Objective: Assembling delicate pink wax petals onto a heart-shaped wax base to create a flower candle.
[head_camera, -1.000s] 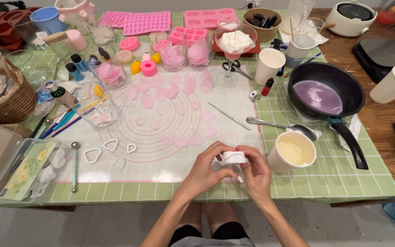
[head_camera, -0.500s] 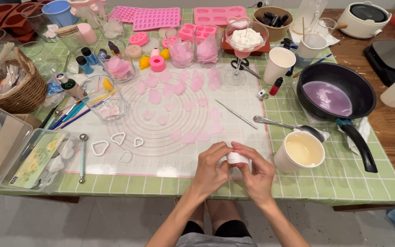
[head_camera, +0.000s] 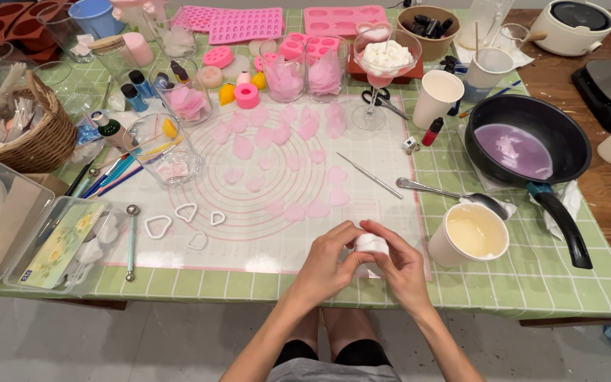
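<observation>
- A table (head_camera: 574, 283) is being covered by a green checked cloth; bare brown wood is being left showing at the far right, and a pale grey floor is being seen below the near edge.
- A white silicone mat (head_camera: 263, 233) with pink concentric rings is being spread across the middle of the cloth.
- Pink heart pieces (head_camera: 298, 212) are being kept scattered over the rings; three heart cutters (head_camera: 185, 212) are lying near the mat's left edge.
- A small white lump (head_camera: 372, 245) is being held above the mat's near right corner, pinched between both hands.
- The left hand (head_camera: 330, 265) is being closed narrowly on the lump from the left, fingertips curled over it.
- The right hand (head_camera: 403, 269) is being closed on the same lump from the right, thumb pressed against it.
- A paper cup of pale yellow liquid (head_camera: 474, 233) is being stood just beside the right hand; a metal spoon (head_camera: 454, 194) is lying behind it.
- A black pan (head_camera: 525, 145) with lilac contents is being kept at the right; a wicker basket (head_camera: 33, 134) and clear plastic boxes (head_camera: 30, 226) at the left.
- Pink moulds (head_camera: 238, 22) and glass jars (head_camera: 298, 71) are being lined along the far edge.
- Against the earlier frame, the hands are being held at the same spot, fingers wrapped closer over the lump; the table items are being left unmoved.
</observation>
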